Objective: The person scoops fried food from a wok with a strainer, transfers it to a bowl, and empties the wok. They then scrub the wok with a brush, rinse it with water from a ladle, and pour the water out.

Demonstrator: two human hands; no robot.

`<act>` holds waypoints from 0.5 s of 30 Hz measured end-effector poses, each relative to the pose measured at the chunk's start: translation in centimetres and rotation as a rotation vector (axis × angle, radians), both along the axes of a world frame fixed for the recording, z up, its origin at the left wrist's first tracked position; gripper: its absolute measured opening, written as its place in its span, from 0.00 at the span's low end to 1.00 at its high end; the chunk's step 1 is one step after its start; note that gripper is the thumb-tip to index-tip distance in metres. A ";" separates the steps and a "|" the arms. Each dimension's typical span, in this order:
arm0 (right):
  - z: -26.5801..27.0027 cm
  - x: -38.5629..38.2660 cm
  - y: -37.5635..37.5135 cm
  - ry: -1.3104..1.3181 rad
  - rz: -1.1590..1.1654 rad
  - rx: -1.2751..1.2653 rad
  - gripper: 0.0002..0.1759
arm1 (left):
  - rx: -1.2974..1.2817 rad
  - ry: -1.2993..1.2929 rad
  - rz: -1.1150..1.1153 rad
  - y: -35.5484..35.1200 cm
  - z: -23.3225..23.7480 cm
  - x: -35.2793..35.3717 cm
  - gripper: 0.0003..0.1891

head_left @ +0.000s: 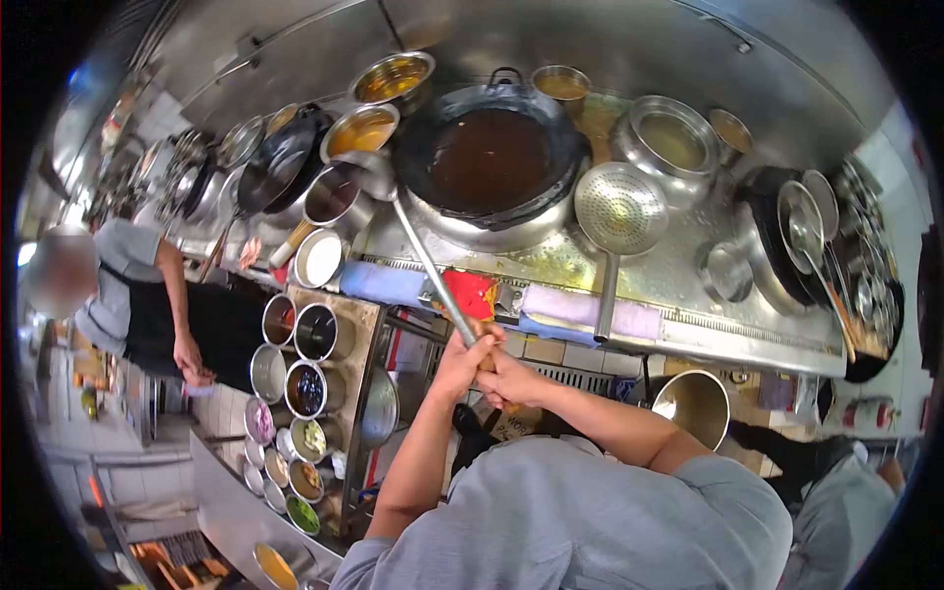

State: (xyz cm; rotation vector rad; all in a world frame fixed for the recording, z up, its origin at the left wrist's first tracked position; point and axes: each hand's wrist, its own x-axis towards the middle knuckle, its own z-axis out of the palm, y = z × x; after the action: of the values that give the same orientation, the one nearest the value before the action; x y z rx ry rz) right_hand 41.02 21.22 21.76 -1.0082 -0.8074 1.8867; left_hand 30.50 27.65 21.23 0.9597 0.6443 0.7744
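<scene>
A long-handled ladle [427,258] slants up and to the left, its bowl beside the metal pot of dark liquid [329,197]. My left hand [460,366] is closed around the lower end of the handle. Pressed against it, my right hand [513,380] is closed at the same handle end, with part of its grip hidden. Ahead of both hands, a large black wok [418,167] holding dark brown liquid sits on the stove. A perforated skimmer [621,211] lies to the right of the wok, its handle over the counter edge.
Seasoning pots [317,332] and ingredient tins stand on a side rack to the left. A co-worker [128,285] in a dark apron stands beyond them. Another person [846,526] is at lower right, near a tall metal bucket [693,408]. A steel stockpot [669,138] stands behind the skimmer.
</scene>
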 end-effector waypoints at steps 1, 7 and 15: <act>1.6 0.9 -0.1 -0.098 0.048 0.009 0.15 | -0.015 -0.024 0.010 -0.6 1.9 0.9 0.09; 3.8 5.6 -1.0 0.825 0.318 -0.289 0.06 | 0.258 0.284 0.101 -3.0 -1.0 -2.2 0.10; 3.6 0.5 -0.2 0.338 -0.109 0.136 0.08 | 0.115 0.791 0.546 -22.3 -11.9 -14.2 0.25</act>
State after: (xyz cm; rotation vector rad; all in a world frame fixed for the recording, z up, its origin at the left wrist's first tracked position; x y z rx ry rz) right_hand 41.56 21.01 25.40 -0.6144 -0.6560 1.8166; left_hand 16.27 5.39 9.32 1.2161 1.6104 0.9046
